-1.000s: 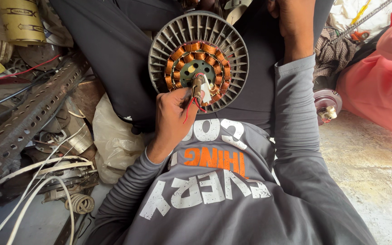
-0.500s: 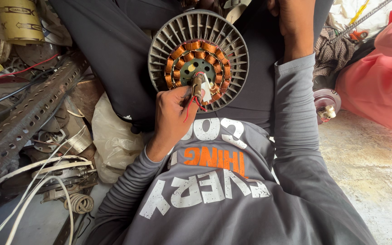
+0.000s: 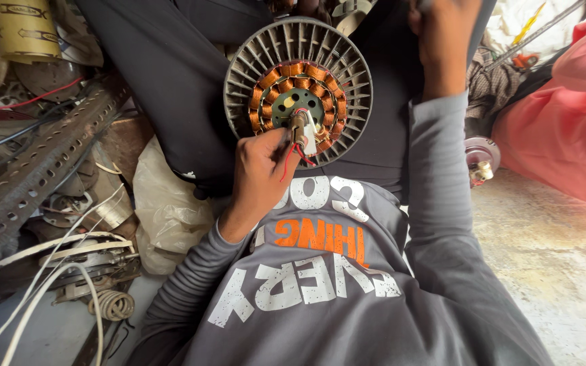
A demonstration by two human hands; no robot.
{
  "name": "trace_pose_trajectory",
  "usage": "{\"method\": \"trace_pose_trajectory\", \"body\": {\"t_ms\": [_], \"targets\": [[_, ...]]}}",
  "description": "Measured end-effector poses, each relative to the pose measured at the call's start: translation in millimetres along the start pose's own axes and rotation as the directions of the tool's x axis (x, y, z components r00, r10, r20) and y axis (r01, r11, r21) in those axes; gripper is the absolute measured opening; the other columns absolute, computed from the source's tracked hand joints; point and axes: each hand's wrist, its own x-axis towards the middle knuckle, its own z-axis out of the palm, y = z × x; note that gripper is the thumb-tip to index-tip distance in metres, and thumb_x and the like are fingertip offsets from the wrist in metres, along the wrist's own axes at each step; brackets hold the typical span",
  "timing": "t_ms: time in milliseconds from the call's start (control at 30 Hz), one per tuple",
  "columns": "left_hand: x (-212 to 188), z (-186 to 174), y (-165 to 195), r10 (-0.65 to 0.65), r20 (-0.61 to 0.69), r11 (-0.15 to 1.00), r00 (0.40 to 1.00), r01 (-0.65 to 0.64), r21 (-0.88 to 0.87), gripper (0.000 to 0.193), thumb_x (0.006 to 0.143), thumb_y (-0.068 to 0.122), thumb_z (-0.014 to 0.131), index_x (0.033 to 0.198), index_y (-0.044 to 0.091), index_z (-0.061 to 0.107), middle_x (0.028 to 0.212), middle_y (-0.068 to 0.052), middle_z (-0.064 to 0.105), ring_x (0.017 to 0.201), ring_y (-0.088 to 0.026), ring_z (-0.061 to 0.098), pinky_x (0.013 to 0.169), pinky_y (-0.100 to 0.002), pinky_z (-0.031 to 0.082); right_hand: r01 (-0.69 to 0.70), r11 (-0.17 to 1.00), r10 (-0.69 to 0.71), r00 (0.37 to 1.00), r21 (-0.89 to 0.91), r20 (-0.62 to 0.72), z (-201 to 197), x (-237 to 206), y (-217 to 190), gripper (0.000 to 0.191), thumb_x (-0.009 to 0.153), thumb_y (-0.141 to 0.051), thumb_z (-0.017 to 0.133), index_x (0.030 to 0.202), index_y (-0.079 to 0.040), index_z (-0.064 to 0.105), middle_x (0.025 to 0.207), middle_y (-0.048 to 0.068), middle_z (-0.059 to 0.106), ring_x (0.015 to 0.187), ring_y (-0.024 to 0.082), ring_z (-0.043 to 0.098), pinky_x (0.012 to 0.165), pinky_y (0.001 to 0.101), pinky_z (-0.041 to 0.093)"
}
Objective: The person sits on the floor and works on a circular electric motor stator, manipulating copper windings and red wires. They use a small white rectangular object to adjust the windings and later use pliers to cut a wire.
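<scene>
The fan motor rests on my lap, just beyond my left hand: a round grey finned housing with a ring of copper windings around a dark centre plate with small holes. A short shaft stands out of its middle, and thin red wires trail from it toward me.

My left hand is curled closed, fingertips pinching the base of that shaft and the white piece beside it, the red wires running over my knuckles. My right hand is up at the far edge, past the motor's right rim, closed around something I cannot make out since it is cut off at the top.

To the left of my left hand the floor is crowded: a pale plastic bag just beside my wrist, then a perforated metal angle bar, white cables and scrap. To the right of my right arm lies bare concrete floor, with a pink-clothed person near its far side.
</scene>
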Motion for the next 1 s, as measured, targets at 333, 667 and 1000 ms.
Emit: {"method": "trace_pose_trajectory", "body": {"t_ms": [333,667,1000], "targets": [[-30.3,-38.2,-3.3,0.194,-0.081,0.976,0.978,-0.201,-0.089,0.03,0.114,0.02,0.049,0.098,-0.004,0.057,0.076,-0.01,0.054,0.065,-0.014,0.052,0.059,-0.034,0.038,-0.127,0.866,0.449,0.622,-0.483,0.641,8.9,-165.2,-88.2,0.057,0.07,-0.036,0.091,0.108,0.001,0.071,0.074,0.002,0.071,0.059,0.011,0.067,0.054,0.0267,0.052],[-34.4,-43.0,-19.5,0.107,-0.242,0.964,0.964,-0.16,-0.213,0.034,0.108,0.022,0.058,0.082,0.0,0.058,0.059,-0.004,0.043,0.051,-0.009,0.041,0.049,-0.031,0.03,-0.416,0.811,0.583,0.51,-0.412,0.633,80.4,-192.9,-69.7,0.054,0.079,-0.036,0.088,0.109,0.005,0.07,0.074,-0.002,0.057,0.067,0.007,0.052,0.061,0.0243,0.041],[-37.2,-53.8,-24.3,0.221,-0.232,0.954,0.947,-0.26,-0.152,0.022,0.112,0.017,0.05,0.099,0.0,0.057,0.079,-0.013,0.062,0.066,-0.029,0.064,0.058,-0.038,0.046,-0.349,0.781,0.615,0.575,-0.517,0.54,94.6,-197.8,-66.7,0.032,0.08,-0.01,0.087,0.103,0.005,0.07,0.084,0.001,0.067,0.074,0.006,0.062,0.066,0.022,0.051]]}}
